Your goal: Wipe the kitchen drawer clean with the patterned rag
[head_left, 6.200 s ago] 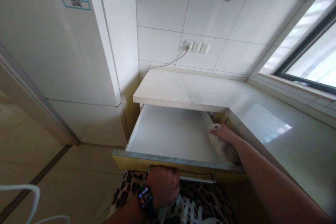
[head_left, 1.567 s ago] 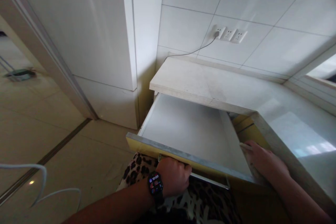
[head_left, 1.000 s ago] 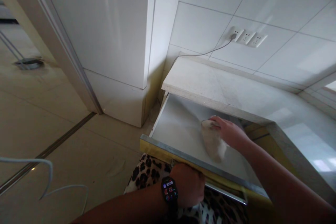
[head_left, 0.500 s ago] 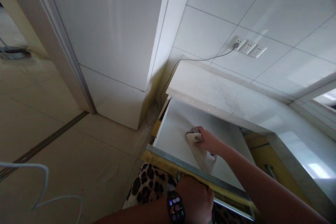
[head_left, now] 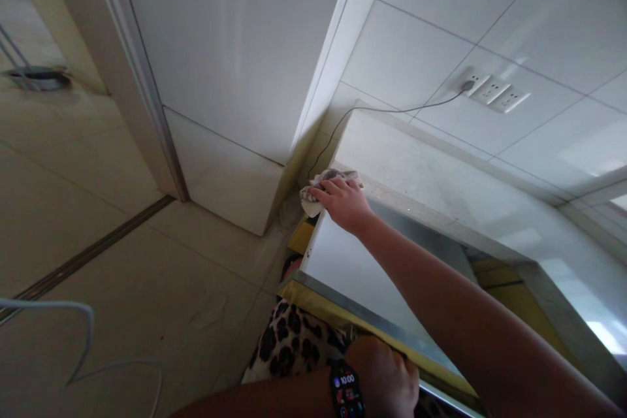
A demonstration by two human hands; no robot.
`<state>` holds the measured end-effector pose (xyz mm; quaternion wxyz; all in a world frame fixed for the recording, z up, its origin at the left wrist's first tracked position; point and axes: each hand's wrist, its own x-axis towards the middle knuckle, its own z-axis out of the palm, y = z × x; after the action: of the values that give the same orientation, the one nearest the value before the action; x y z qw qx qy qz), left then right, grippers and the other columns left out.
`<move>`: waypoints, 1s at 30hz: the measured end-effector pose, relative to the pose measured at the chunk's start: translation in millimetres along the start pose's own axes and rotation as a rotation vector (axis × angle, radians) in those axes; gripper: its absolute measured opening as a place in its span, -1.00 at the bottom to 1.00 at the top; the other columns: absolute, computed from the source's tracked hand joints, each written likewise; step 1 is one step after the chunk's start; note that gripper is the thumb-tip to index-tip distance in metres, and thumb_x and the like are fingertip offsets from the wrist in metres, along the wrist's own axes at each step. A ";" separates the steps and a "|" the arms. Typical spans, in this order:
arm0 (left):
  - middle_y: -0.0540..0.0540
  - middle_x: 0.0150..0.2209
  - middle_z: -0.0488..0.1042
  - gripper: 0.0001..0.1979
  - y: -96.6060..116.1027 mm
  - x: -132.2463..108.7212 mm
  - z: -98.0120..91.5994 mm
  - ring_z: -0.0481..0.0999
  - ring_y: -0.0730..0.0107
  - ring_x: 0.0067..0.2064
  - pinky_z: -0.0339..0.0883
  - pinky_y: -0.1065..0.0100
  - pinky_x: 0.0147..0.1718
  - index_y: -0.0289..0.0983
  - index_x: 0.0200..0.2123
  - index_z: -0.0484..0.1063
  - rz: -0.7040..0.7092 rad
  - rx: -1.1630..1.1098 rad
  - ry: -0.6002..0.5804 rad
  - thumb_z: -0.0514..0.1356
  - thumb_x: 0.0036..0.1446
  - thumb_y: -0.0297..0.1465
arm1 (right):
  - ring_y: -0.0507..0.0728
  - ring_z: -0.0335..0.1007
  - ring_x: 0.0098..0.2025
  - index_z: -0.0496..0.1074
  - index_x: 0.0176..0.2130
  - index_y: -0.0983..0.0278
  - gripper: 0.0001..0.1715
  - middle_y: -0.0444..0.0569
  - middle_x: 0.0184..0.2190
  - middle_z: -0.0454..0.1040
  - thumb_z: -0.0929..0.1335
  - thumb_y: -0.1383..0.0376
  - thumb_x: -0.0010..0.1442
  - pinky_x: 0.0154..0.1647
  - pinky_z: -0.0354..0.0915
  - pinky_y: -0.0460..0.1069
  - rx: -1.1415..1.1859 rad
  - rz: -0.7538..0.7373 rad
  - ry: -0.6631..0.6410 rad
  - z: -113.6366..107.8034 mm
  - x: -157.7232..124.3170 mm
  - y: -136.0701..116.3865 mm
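My right hand (head_left: 345, 204) presses a crumpled pale cloth with dark patterning (head_left: 313, 199) against the left front corner of the stone countertop (head_left: 386, 144). Its fingers bend over the cloth, hiding part of it. Below the counter, a drawer (head_left: 343, 258) with a white bottom is pulled out; nothing lies in the part that shows. My left hand (head_left: 389, 375), with a smartwatch (head_left: 347, 388) at the wrist, is closed in a fist at the yellow drawer front (head_left: 318, 304). It grips the drawer handle (head_left: 351, 333), of which only one end shows.
A tall white cabinet (head_left: 230, 65) stands left of the counter. A thin cord (head_left: 382, 109) runs from the wall sockets (head_left: 490, 89) down behind the counter's left end. Leopard-print fabric (head_left: 289, 339) lies under the drawer front. A white wire (head_left: 88, 333) curves at lower left.
My right hand has lifted the cloth out of the drawer and moved it up and left onto the countertop corner. My left hand stays at the drawer front. The view has shifted slightly.
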<state>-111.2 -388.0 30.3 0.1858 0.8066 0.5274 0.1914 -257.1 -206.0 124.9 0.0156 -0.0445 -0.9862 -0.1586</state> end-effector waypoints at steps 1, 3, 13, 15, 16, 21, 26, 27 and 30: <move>-0.29 -0.39 0.53 -0.68 0.1 -0.6 -1.1 0.55 0.11 -0.42 0.23 0.22 -0.58 -0.38 -0.20 0.45 -0.007 0.002 -0.002 0.11 0.14 -0.24 | 0.38 0.19 0.14 0.31 0.24 0.11 -0.49 0.13 0.13 0.39 0.20 0.34 0.35 0.09 0.04 0.29 -0.003 -0.020 -0.051 5.7 8.4 -2.5; -0.27 -0.38 0.53 -0.69 0.2 -3.2 -4.0 0.54 0.13 -0.42 0.21 0.23 -0.59 -0.37 -0.21 0.45 0.002 0.009 -0.001 0.10 0.15 -0.25 | 0.34 0.25 0.09 0.37 0.17 0.12 -0.54 0.11 0.04 0.45 0.23 0.33 0.32 0.07 0.07 0.27 -0.002 -0.031 -0.145 16.6 20.2 -6.9; -0.20 -0.41 0.49 -0.74 -0.3 -16.3 -16.1 0.49 0.26 -0.46 0.06 0.34 -0.61 -0.40 -0.22 0.43 0.090 0.114 0.119 0.07 0.24 -0.30 | 0.36 0.43 -0.04 0.45 -0.03 0.15 -0.56 0.06 -0.16 0.57 0.39 0.07 0.11 -0.13 0.30 0.20 0.071 -0.106 -0.419 -2.8 33.4 -47.5; -0.19 -0.41 0.48 -0.73 -0.6 -16.1 -15.8 0.49 0.25 -0.47 0.04 0.33 -0.65 -0.39 -0.22 0.43 0.110 0.140 0.119 0.07 0.25 -0.29 | 0.35 0.46 -0.09 0.46 -0.03 0.14 -0.50 0.06 -0.20 0.57 0.39 -0.02 0.08 -0.17 0.32 0.18 0.114 -0.171 -0.459 -10.4 28.4 -65.4; -0.18 -0.42 0.47 -0.72 -0.8 -16.0 -15.7 0.49 0.25 -0.47 0.03 0.32 -0.66 -0.39 -0.22 0.43 0.122 0.150 0.112 0.07 0.25 -0.29 | 0.34 0.47 -0.10 0.46 -0.03 0.13 -0.48 0.06 -0.21 0.57 0.39 -0.03 0.07 -0.18 0.33 0.18 0.125 -0.208 -0.465 -13.3 25.5 -74.0; -0.16 -0.41 0.47 -0.72 -1.0 -15.6 -12.7 0.48 0.23 -0.48 0.06 0.29 -0.68 -0.36 -0.22 0.41 0.117 0.167 0.113 0.01 0.28 -0.29 | 0.33 0.46 -0.04 0.46 0.00 0.05 -0.54 0.03 -0.17 0.58 0.41 0.05 0.10 -0.16 0.32 0.15 0.103 -0.242 -0.443 -16.0 20.6 -84.9; -0.12 -0.45 0.46 -0.77 -1.1 -16.0 -13.4 0.48 0.25 -0.49 0.09 0.30 -0.66 -0.34 -0.28 0.37 0.080 0.129 0.134 0.04 0.26 -0.29 | 0.35 0.42 0.04 0.44 0.04 0.11 -0.56 0.06 -0.06 0.56 0.43 0.14 0.15 -0.06 0.29 0.19 -0.022 0.020 -0.316 1.2 36.0 -26.4; -0.12 -0.45 0.45 -0.77 -1.1 -16.4 -14.9 0.47 0.25 -0.49 0.08 0.29 -0.67 -0.34 -0.28 0.37 0.086 0.128 0.131 0.04 0.26 -0.29 | 0.36 0.42 0.05 0.42 0.06 0.13 -0.54 0.08 -0.04 0.55 0.43 0.13 0.16 -0.05 0.29 0.20 -0.024 0.103 -0.299 4.7 39.4 -13.2; -0.16 -0.45 0.44 -0.75 -1.3 -17.9 -19.4 0.48 0.23 -0.48 0.05 0.29 -0.67 -0.37 -0.26 0.39 0.132 0.139 0.095 0.03 0.27 -0.30 | 0.36 0.43 0.05 0.41 0.09 0.14 -0.47 0.10 -0.02 0.55 0.42 0.06 0.16 -0.08 0.31 0.18 0.006 0.236 -0.298 8.3 46.9 8.7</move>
<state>-128.7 -402.1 44.2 0.0911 0.8406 0.4934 0.2040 -303.0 -191.3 121.9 -0.1119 -0.1826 -0.9661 -0.1444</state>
